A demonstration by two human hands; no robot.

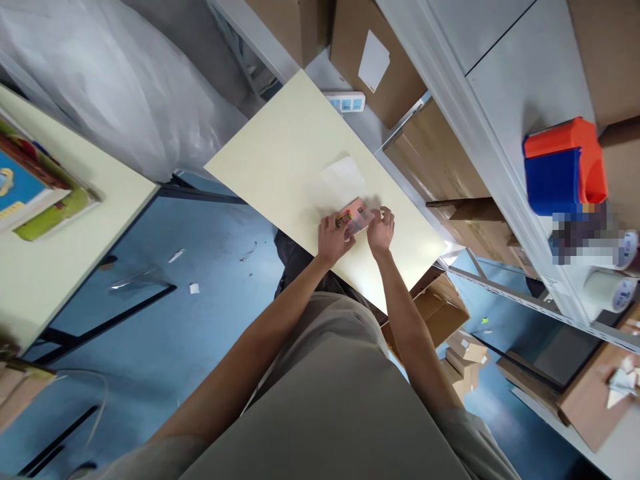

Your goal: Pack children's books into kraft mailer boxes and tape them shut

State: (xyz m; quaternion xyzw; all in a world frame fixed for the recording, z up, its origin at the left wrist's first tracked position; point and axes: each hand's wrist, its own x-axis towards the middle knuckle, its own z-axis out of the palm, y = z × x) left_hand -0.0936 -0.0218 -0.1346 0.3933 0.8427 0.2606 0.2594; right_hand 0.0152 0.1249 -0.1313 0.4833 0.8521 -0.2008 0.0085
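Both my hands hold a small pink-and-orange packet [356,216] in clear wrap, low over a pale yellow table [280,160]. My left hand [333,238] grips its left end with the fingers curled. My right hand [381,230] pinches its right end. A clear plastic sleeve [343,179] lies flat on the table just beyond the packet.
Metal shelving [475,127] with cardboard boxes [380,60] stands right of the table, along with an orange and blue bin [563,167] and tape rolls [610,290]. A white power strip [346,102] lies past the table's far edge. A second table [55,260] with colourful books is at left.
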